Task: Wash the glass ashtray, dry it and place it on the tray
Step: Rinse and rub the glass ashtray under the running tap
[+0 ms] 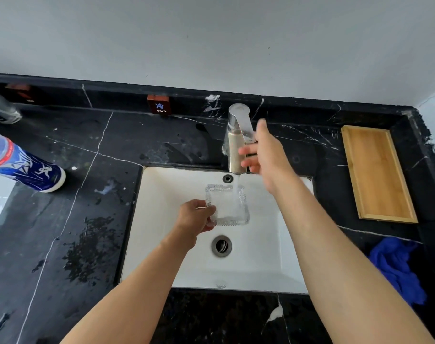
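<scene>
My left hand grips the left edge of a square, ribbed glass ashtray and holds it over the white sink. Water runs from the metal faucet onto the ashtray's far right part. My right hand is beside the faucet lever, fingers spread and nothing in it; whether it touches the lever is unclear. An empty wooden tray lies on the black counter to the right of the sink.
A crumpled blue cloth lies on the counter at the right front. A blue and white bottle stands at the left, with another container behind it. A small "COLD" sign leans on the back ledge. The sink drain is open.
</scene>
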